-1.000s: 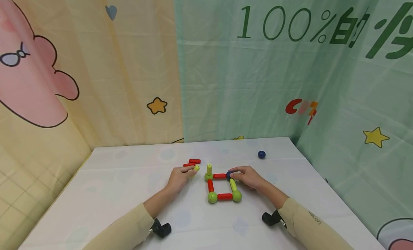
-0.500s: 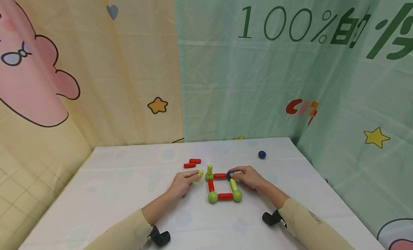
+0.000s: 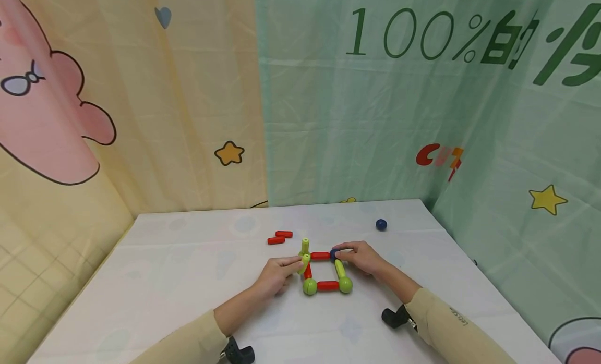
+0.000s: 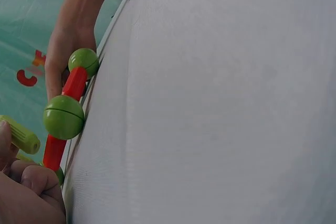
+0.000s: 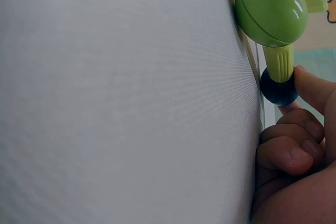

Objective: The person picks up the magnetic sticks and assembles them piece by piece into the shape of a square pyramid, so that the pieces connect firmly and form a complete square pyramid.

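Note:
A square frame of rods and balls lies on the table, with a green ball [image 3: 310,287] at its near left corner and another green ball [image 3: 345,285] at its near right. Red rods [image 3: 327,286] and one yellow-green rod [image 3: 340,270] join the corners. From the far left corner a yellow-green rod [image 3: 305,245] stands upright. My left hand [image 3: 277,275] pinches a loose yellow-green rod [image 4: 22,136] above the frame's left side, partly covering the far left ball. At the far right corner my right hand [image 3: 360,256] pinches the dark blue ball [image 5: 278,87] between thumb and finger.
Two loose red rods [image 3: 276,240] lie beyond the frame on the left. A single dark blue ball [image 3: 381,225] sits near the back right of the white table [image 3: 188,259]. Printed curtains hang behind the table's back edge.
My left hand has carried the yellow-green rod from beside the loose red rods rightward and nearer, over the frame's left side. My right hand stays on the blue corner ball.

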`<state>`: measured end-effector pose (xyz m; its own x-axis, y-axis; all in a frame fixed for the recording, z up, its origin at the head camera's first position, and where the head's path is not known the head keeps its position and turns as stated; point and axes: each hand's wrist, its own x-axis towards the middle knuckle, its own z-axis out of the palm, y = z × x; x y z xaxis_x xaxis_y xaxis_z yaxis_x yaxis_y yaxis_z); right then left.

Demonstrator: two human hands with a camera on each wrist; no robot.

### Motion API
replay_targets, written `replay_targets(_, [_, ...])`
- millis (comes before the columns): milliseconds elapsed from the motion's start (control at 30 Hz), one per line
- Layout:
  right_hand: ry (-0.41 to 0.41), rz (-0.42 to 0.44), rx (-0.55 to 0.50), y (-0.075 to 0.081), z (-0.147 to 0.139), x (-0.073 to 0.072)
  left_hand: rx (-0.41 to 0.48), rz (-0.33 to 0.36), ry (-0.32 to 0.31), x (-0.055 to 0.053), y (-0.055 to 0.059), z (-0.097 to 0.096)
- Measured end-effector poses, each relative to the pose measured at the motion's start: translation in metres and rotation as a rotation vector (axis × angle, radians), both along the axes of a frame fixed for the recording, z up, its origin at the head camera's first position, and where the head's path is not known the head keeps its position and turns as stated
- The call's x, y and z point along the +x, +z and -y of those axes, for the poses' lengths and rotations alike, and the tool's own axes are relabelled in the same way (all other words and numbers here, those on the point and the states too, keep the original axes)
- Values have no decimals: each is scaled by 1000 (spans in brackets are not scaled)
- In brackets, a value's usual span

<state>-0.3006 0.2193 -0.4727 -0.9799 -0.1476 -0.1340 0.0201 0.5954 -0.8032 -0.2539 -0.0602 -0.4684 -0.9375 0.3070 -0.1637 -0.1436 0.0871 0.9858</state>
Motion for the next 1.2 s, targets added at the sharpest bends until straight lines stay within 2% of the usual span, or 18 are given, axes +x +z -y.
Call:
replay_targets(400, [9,-10,2,3,0,1,51,14,-83,10,3,-13])
replay_targets(833, [9,-11,6,2,-1,2,82,25,-98,13,2,-14])
replay_targets(1200, [7,1,-15,3,-1,2,119,15,-106,16,0,-7])
